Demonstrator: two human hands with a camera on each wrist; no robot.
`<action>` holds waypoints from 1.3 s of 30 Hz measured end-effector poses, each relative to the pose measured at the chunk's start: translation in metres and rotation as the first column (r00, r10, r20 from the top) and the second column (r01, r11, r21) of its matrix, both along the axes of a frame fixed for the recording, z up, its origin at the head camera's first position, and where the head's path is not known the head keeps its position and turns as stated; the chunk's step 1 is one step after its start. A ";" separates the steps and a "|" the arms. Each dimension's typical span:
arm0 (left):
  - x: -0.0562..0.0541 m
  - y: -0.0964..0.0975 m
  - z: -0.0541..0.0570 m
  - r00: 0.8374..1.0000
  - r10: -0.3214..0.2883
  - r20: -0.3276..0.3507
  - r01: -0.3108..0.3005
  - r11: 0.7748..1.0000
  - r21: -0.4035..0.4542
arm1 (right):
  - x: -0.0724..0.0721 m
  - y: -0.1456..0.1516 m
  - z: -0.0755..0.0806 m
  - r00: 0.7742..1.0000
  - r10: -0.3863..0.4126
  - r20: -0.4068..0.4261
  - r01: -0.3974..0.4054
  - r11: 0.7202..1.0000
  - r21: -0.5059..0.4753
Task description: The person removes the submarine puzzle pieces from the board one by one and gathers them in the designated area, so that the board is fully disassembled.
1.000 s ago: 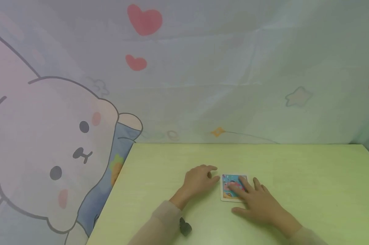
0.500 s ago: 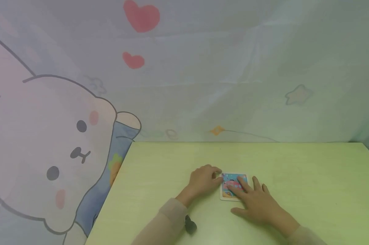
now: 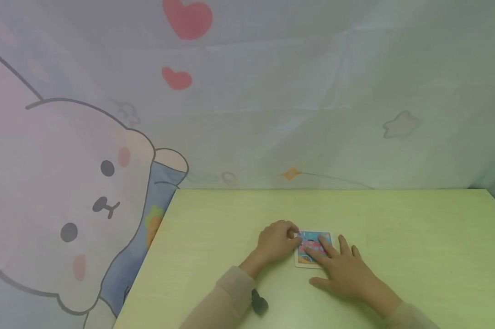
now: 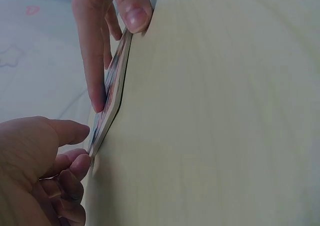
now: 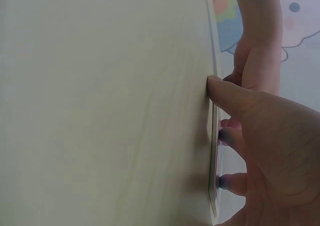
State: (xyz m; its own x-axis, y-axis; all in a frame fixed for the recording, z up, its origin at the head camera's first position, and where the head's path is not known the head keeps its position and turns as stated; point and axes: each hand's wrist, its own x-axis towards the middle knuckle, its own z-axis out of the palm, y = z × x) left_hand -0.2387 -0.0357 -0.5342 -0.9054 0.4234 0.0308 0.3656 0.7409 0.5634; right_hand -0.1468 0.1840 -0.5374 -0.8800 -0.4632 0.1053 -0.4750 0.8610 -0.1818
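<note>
A small square picture board with a pale border lies flat on the table, its print blue, pink and orange. My left hand is at its upper left corner, fingers curled and tips meeting the edge; in the left wrist view thumb and fingers close in on that corner. My right hand lies spread over the board's right side. Two of its straight fingers press the printed face, and the thumb rests near the front edge. In the right wrist view the board shows edge-on as a thin slab.
The pale yellow-green table reaches back to a hanging cloth printed with hearts and a large bear-like figure. A dark small object shows beside the left sleeve.
My left hand has moved right, from a gap beside the board to contact with its upper left corner. My right hand stays spread on the board. The head view has shifted slightly.
</note>
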 end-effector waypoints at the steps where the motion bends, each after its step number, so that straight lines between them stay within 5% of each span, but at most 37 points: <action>1: 0.000 0.000 0.000 1.000 0.006 0.002 -0.006 1.000 0.002 | 0.000 0.000 0.000 1.000 -0.001 0.001 0.001 1.000 0.002; 17: 0.007 0.000 -0.006 0.999 0.040 -0.030 -0.040 0.999 0.024 | 0.002 -0.003 0.001 1.000 -0.006 0.016 0.006 1.000 -0.010; 39: 0.016 0.002 -0.007 0.994 0.054 -0.096 -0.034 0.979 0.201 | 0.008 -0.005 0.002 1.000 -0.016 0.011 0.016 1.000 -0.024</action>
